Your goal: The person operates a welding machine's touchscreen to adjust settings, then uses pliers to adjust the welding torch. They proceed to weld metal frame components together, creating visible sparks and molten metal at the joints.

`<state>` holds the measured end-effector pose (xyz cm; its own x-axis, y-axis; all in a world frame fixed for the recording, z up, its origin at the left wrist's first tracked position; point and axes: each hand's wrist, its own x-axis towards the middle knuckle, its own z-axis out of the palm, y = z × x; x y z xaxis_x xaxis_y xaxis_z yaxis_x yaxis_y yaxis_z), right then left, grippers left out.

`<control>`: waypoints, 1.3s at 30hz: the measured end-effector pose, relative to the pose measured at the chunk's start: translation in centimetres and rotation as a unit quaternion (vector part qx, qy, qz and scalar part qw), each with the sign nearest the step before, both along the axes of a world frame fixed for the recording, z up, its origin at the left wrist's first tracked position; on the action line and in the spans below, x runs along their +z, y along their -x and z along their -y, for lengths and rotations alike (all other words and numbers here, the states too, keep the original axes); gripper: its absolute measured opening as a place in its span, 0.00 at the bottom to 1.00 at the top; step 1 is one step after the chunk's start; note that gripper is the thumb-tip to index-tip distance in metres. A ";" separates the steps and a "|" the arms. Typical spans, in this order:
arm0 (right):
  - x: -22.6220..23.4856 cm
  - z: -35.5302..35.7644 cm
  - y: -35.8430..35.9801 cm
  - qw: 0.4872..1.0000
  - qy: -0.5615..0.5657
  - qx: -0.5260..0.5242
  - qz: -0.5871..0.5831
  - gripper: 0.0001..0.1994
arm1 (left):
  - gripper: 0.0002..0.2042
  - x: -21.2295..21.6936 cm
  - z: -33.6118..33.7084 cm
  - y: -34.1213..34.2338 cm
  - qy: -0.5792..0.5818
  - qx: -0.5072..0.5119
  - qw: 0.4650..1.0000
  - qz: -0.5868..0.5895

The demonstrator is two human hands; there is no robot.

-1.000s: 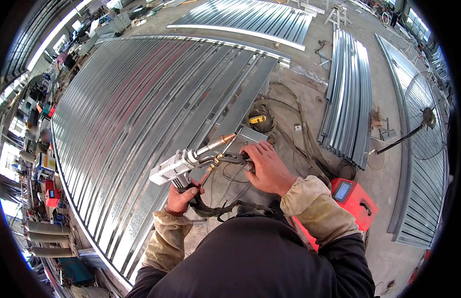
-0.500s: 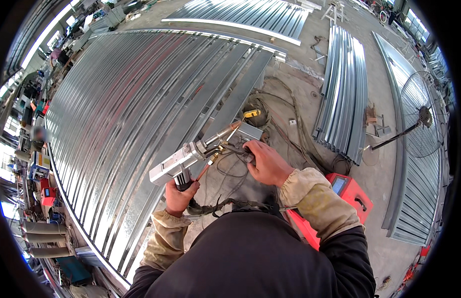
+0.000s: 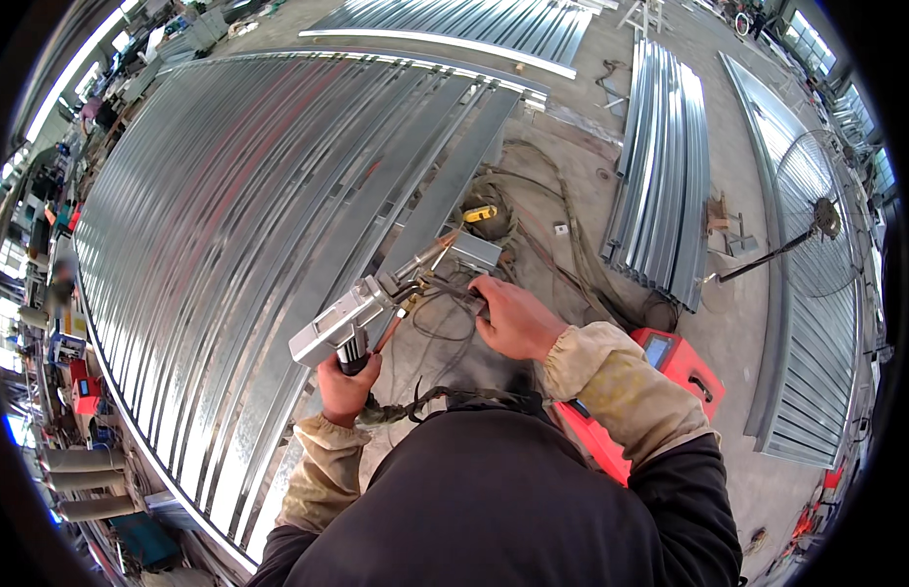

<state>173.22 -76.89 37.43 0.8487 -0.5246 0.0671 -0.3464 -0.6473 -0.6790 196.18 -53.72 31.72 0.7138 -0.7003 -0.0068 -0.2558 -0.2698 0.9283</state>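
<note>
A grey handheld welding gun (image 3: 343,321) with a long copper-tipped nozzle points up and to the right, toward the near right edge of a large panel of galvanized steel channels (image 3: 239,225). Its black lower handle is wrapped by my left hand (image 3: 345,391), which is closed. To the right of the gun, my right hand (image 3: 518,318) is closed with thumb and fingers on a dark cable fitting (image 3: 466,293) that leads to the gun's front. Part of that fitting is hidden by the fingers. A copper-coloured tube (image 3: 390,328) runs down beside the handle.
Beyond the nozzle are a yellow tool (image 3: 480,213) and a short grey metal piece (image 3: 477,251). Cables (image 3: 572,245) snake over the floor. On the right stand a red machine (image 3: 691,377), stacked steel channels (image 3: 660,166) and a large fan (image 3: 821,215). Another panel (image 3: 454,34) lies at the back.
The whole view has shifted a little, so the surroundings sit slightly further left and higher. My right hand and the fitting have shifted slightly left; both hands keep their hold.
</note>
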 end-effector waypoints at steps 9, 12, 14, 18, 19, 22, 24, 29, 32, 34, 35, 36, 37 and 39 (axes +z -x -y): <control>0.2 0.2 0.4 0.998 0.003 0.008 -0.059 0.16 | 0.10 -0.7 -0.3 -0.1 -0.019 0.022 0.999 0.020; 0.9 0.2 0.3 0.996 0.001 0.014 -0.084 0.16 | 0.12 -0.8 -0.3 -0.1 -0.021 0.028 0.999 0.027; 1.2 0.2 0.3 0.996 -0.002 0.016 -0.091 0.16 | 0.13 -0.6 -0.3 0.1 -0.021 0.035 0.999 0.026; 1.3 0.4 0.3 0.994 -0.029 0.012 -0.102 0.16 | 0.13 -1.0 -0.2 0.0 -0.015 0.038 0.998 0.041; 1.5 0.4 0.2 0.992 -0.033 0.012 -0.117 0.16 | 0.13 -1.2 -0.3 0.0 -0.015 0.040 0.998 0.051; 1.9 0.2 0.1 0.990 -0.037 0.008 -0.134 0.16 | 0.13 -1.2 -0.2 -0.2 -0.024 0.041 0.996 0.076; 1.2 0.0 0.4 0.994 -0.030 0.004 -0.106 0.17 | 0.12 -0.8 0.0 -0.5 -0.024 0.014 0.999 0.045; -0.2 1.1 0.5 0.997 0.018 0.042 0.057 0.21 | 0.07 2.4 0.7 -2.1 -0.025 -0.125 0.979 -0.160; 0.1 1.2 0.2 0.996 0.014 0.058 0.061 0.22 | 0.07 3.6 0.8 -2.0 0.010 -0.153 0.962 -0.226; 0.1 1.2 0.2 0.996 0.014 0.057 0.060 0.22 | 0.06 4.0 1.1 -1.6 0.010 -0.147 0.961 -0.234; -0.2 1.1 0.3 0.996 0.017 0.054 0.064 0.22 | 0.05 3.9 1.1 -1.5 0.008 -0.145 0.962 -0.233; -0.4 1.0 0.4 0.996 0.019 0.051 0.067 0.22 | 0.05 3.9 1.1 -1.3 0.005 -0.142 0.962 -0.231; -0.5 0.9 0.4 0.996 0.017 0.050 0.066 0.22 | 0.07 3.8 1.0 -1.2 -0.015 -0.144 0.963 -0.228; -0.4 0.8 0.4 0.997 0.013 0.046 0.063 0.21 | 0.05 4.0 1.1 -0.5 -0.001 -0.128 0.966 -0.225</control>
